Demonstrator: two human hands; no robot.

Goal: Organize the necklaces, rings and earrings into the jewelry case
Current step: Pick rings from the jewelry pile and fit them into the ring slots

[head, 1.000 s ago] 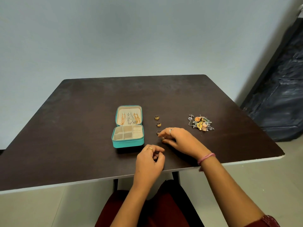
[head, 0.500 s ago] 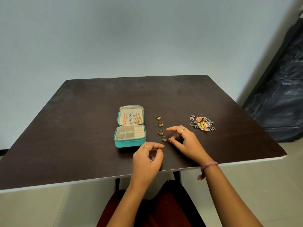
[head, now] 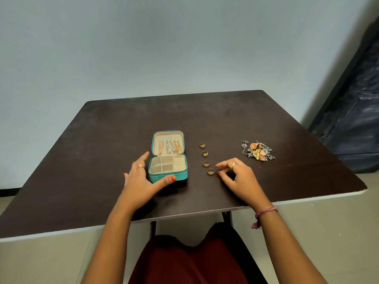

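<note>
The teal jewelry case (head: pixel 168 160) sits open near the middle of the dark table (head: pixel 102 140). Its lid stands up with necklaces (head: pixel 169 147) hanging inside, and its tray is split into small beige compartments. No logo or writing I can make out anywhere on it.

Just right of the case there's a neat line of four gold rings (head: pixel 206 158) running front to back. Further right is a little heap of colorful earrings (head: pixel 258 153), well apart from the rest.

The left hand (head: pixel 141 177) is spread wide. Its fingers lie along the case's left side and its thumb is across the front wall.

The right hand (head: pixel 238 177) rests on the table with fingers loosely curled, fingertips right next to the nearest ring and nothing held. There's a pink thread bracelet (head: pixel 264 212) on that wrist.
</note>
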